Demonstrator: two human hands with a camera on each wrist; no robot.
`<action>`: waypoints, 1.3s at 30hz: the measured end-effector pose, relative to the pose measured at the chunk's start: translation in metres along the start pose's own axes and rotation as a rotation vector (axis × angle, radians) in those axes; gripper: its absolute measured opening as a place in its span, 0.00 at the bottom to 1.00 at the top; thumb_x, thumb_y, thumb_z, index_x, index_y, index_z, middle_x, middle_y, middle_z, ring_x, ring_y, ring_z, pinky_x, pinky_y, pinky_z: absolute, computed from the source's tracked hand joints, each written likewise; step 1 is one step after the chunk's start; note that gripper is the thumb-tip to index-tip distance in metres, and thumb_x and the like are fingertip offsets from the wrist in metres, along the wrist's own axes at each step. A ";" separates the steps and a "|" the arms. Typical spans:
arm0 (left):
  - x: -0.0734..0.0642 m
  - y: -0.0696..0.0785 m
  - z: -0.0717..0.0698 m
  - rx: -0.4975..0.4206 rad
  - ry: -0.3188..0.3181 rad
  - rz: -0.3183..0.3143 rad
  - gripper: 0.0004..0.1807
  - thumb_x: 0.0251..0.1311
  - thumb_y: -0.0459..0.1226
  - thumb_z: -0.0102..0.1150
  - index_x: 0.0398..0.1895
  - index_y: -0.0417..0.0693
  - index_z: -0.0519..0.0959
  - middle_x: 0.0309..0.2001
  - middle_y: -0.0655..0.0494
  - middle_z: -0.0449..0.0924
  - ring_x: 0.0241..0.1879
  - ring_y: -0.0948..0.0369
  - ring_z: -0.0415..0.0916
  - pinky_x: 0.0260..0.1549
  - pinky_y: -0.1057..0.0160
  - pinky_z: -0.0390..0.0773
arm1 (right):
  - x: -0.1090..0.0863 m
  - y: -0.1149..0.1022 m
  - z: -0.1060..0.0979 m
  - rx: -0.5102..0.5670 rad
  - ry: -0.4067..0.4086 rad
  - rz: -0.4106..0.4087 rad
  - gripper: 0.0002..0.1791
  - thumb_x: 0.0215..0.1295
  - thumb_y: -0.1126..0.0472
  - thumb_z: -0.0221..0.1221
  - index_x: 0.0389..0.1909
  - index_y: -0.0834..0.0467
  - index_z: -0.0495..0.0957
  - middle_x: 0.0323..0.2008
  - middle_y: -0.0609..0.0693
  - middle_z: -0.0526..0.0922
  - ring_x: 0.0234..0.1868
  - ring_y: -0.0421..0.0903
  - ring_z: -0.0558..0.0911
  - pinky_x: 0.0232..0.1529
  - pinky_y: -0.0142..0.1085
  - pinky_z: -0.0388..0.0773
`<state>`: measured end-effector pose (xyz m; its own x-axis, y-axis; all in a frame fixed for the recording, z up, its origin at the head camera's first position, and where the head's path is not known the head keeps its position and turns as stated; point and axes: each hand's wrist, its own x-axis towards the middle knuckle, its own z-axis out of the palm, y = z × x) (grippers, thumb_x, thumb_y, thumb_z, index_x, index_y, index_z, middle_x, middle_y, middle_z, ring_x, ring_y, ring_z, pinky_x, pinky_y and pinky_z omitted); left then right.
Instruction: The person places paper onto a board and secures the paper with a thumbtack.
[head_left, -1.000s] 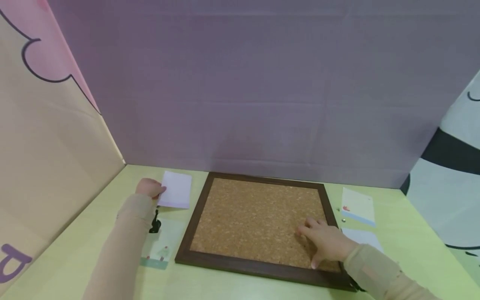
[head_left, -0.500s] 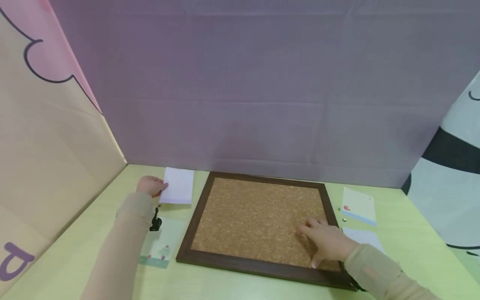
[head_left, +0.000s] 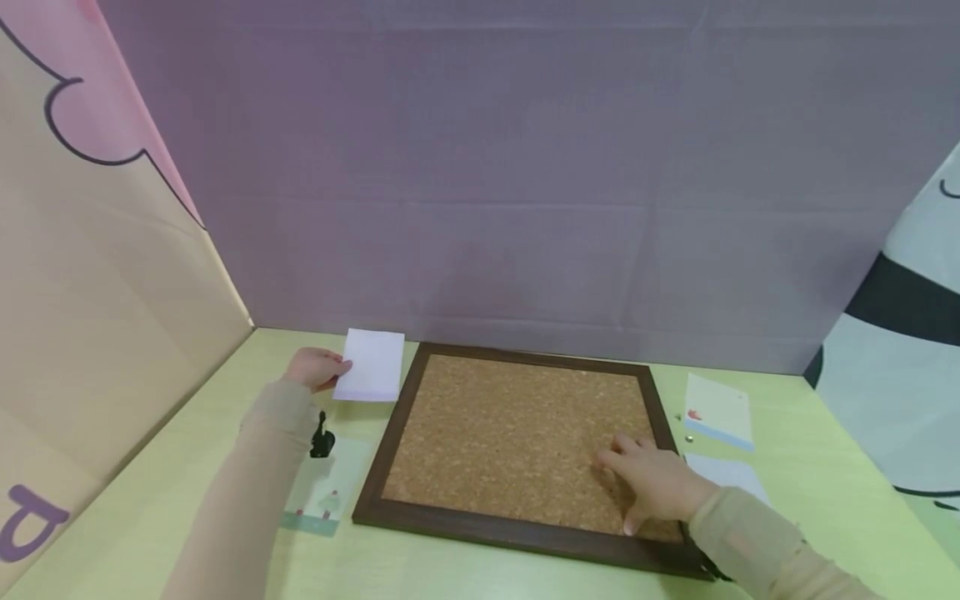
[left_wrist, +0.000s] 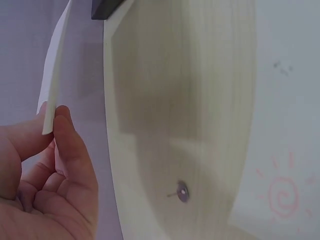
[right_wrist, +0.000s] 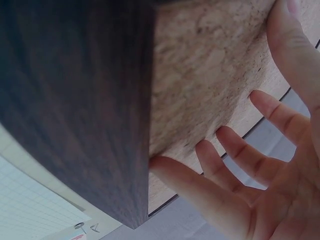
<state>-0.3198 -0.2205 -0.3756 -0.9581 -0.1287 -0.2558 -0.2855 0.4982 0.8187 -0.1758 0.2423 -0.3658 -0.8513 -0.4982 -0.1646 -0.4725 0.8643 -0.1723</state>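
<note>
Head view: the left hand (head_left: 318,369) pinches a white card (head_left: 372,367) above the far left of the table (head_left: 832,475), just left of the framed corkboard (head_left: 510,442). The right hand (head_left: 660,482), fingers spread, touches its right side. One purple character (head_left: 27,497), unclear, marks the left wall (head_left: 120,333).

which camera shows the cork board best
The head view: it shows the cork board nearly whole, only partly covered by the right hand. The right wrist view gives just a close-up of cork and dark frame at one corner; the left wrist view seems to catch only a frame corner, at top.
</note>
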 end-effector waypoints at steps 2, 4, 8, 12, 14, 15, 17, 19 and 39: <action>0.000 0.002 0.002 -0.009 -0.010 -0.001 0.18 0.61 0.36 0.58 0.49 0.31 0.73 0.38 0.51 0.73 0.30 0.65 0.70 0.27 0.73 0.75 | 0.000 0.000 0.000 0.000 0.000 0.000 0.41 0.24 0.51 0.76 0.48 0.50 0.73 0.42 0.49 0.69 0.37 0.49 0.70 0.25 0.41 0.70; 0.000 0.004 0.004 -0.020 -0.021 0.003 0.19 0.61 0.36 0.58 0.50 0.30 0.73 0.38 0.51 0.73 0.31 0.64 0.70 0.27 0.73 0.75 | 0.000 0.001 0.000 -0.001 0.000 0.000 0.41 0.24 0.51 0.76 0.49 0.50 0.73 0.42 0.49 0.69 0.37 0.49 0.70 0.25 0.41 0.70; 0.000 0.006 0.008 -0.046 -0.028 0.005 0.19 0.62 0.35 0.57 0.51 0.29 0.72 0.39 0.49 0.73 0.31 0.64 0.70 0.28 0.73 0.76 | 0.000 0.000 0.001 -0.002 0.002 0.000 0.42 0.23 0.51 0.76 0.49 0.51 0.73 0.42 0.49 0.69 0.38 0.50 0.71 0.25 0.41 0.70; -0.001 0.007 0.011 -0.048 -0.025 -0.005 0.20 0.62 0.35 0.57 0.52 0.28 0.71 0.41 0.47 0.73 0.32 0.62 0.71 0.29 0.72 0.77 | 0.000 -0.001 0.001 -0.001 0.000 0.008 0.42 0.23 0.51 0.77 0.49 0.51 0.73 0.43 0.50 0.69 0.38 0.51 0.71 0.26 0.42 0.71; -0.001 0.008 0.013 -0.046 -0.028 -0.011 0.20 0.63 0.35 0.57 0.53 0.28 0.71 0.41 0.47 0.73 0.33 0.62 0.71 0.30 0.71 0.77 | -0.001 -0.001 0.001 -0.002 -0.002 0.008 0.42 0.23 0.51 0.77 0.49 0.51 0.73 0.43 0.50 0.69 0.39 0.52 0.72 0.26 0.43 0.71; -0.001 0.009 0.014 -0.049 -0.029 -0.012 0.21 0.62 0.35 0.57 0.53 0.28 0.71 0.41 0.47 0.73 0.33 0.62 0.71 0.30 0.71 0.76 | -0.001 -0.001 0.001 -0.002 -0.002 0.009 0.42 0.23 0.51 0.77 0.49 0.51 0.73 0.43 0.50 0.69 0.39 0.52 0.72 0.26 0.42 0.71; -0.001 0.010 0.017 -0.054 -0.034 -0.017 0.21 0.63 0.35 0.57 0.53 0.28 0.71 0.40 0.48 0.73 0.32 0.62 0.71 0.29 0.72 0.76 | -0.001 -0.001 0.001 -0.004 -0.004 0.010 0.42 0.23 0.51 0.77 0.49 0.51 0.73 0.43 0.50 0.69 0.39 0.52 0.72 0.26 0.43 0.71; -0.001 0.011 0.019 -0.064 -0.041 -0.021 0.20 0.63 0.35 0.57 0.53 0.28 0.71 0.40 0.49 0.72 0.32 0.63 0.70 0.29 0.72 0.75 | -0.001 -0.001 0.001 -0.007 -0.006 0.011 0.42 0.23 0.51 0.77 0.49 0.51 0.73 0.43 0.50 0.69 0.40 0.52 0.72 0.26 0.43 0.71; 0.004 0.023 0.040 -0.080 -0.063 -0.051 0.21 0.62 0.35 0.57 0.55 0.31 0.71 0.46 0.46 0.72 0.37 0.60 0.71 0.38 0.68 0.77 | -0.001 -0.002 -0.001 -0.005 -0.006 0.016 0.42 0.23 0.51 0.77 0.49 0.51 0.73 0.42 0.49 0.70 0.38 0.51 0.72 0.25 0.41 0.70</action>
<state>-0.3290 -0.1755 -0.3779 -0.9398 -0.0970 -0.3275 -0.3369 0.4222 0.8416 -0.1740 0.2408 -0.3646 -0.8576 -0.4843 -0.1734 -0.4595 0.8727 -0.1650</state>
